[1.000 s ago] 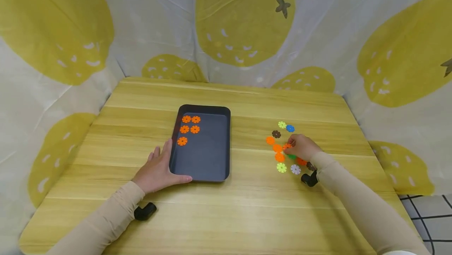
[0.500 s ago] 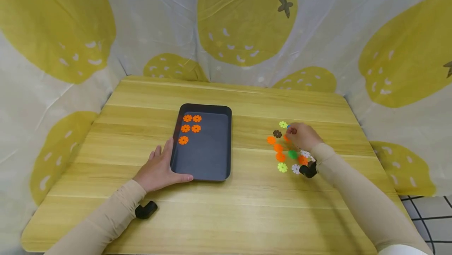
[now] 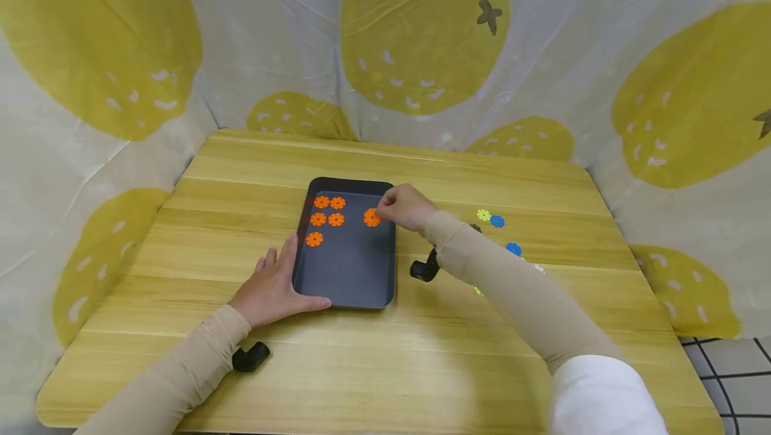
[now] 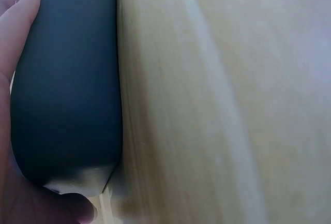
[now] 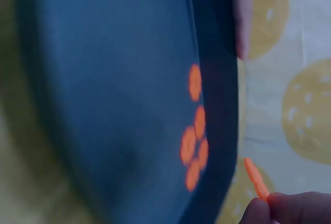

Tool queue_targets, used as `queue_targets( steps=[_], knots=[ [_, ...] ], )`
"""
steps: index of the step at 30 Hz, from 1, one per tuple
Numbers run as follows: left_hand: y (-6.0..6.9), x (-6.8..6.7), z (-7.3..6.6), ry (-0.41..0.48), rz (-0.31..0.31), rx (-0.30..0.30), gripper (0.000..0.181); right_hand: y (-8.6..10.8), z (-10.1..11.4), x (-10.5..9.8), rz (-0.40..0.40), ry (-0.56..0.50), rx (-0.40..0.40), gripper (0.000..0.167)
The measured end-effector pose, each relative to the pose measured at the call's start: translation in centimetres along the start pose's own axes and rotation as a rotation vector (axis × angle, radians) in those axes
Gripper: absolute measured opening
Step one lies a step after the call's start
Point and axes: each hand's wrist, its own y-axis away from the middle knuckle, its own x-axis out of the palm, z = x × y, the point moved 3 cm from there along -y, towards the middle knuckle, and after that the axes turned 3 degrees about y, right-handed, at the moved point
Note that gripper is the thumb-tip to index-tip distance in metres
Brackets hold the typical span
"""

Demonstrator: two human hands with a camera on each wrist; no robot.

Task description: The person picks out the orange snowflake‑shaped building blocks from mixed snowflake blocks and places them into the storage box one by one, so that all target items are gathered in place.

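Observation:
A dark tray (image 3: pixel 346 274) stands left of the table's middle, with several orange notched discs (image 3: pixel 314 239) lying toward its left side. The left hand (image 3: pixel 271 291) rests against the tray's left edge and near corner, fingers and thumb spread; in the left wrist view its thumb (image 4: pixel 77 208) lies at the tray's corner. Over the tray's right part, the right hand (image 3: pixel 408 209) pinches one orange disc (image 3: pixel 371 217) between thumb and fingertips. That pinched disc (image 5: pixel 256 178) is seen nearly edge-on in the right wrist view.
On the table right of the tray lie loose discs, among them a yellow-green disc (image 3: pixel 484 215) and blue discs (image 3: pixel 496 221); the right forearm hides part of this group. A patterned curtain (image 3: pixel 421 120) hangs behind the table (image 3: pixel 361 368).
The right hand has moved left from the loose discs to above the tray, carrying an orange disc. The left hand has stayed at the tray.

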Motion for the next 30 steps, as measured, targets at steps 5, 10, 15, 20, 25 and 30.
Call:
queue_targets(
  steps=[5,10,15,20,25,30],
  knots=[
    [-0.1,0.1,-0.3,0.006,0.012,0.008,0.150,-2.6,1.1,4.3,0.075,-0.109,0.116,0.019],
    [-0.1,0.0,-0.4,-0.003,0.007,0.010,0.151,-4.3,1.0,6.8,0.064,-0.137,0.185,0.019],
    [-0.2,0.1,-0.4,0.007,0.009,0.012,0.151,-4.8,1.0,7.7,0.046,-0.133,0.192,0.018],
    [-0.1,0.3,-0.3,0.019,0.012,0.016,0.151,-4.1,1.1,7.3,0.055,-0.129,0.169,0.021],
    [0.0,0.3,-0.2,0.007,0.005,0.007,0.150,-2.4,0.7,4.5,0.051,-0.113,0.111,0.019],
    [0.0,0.1,-0.1,-0.003,0.003,-0.007,0.152,0.2,-2.3,-0.8,0.024,-0.110,0.112,0.022]
  ],
)
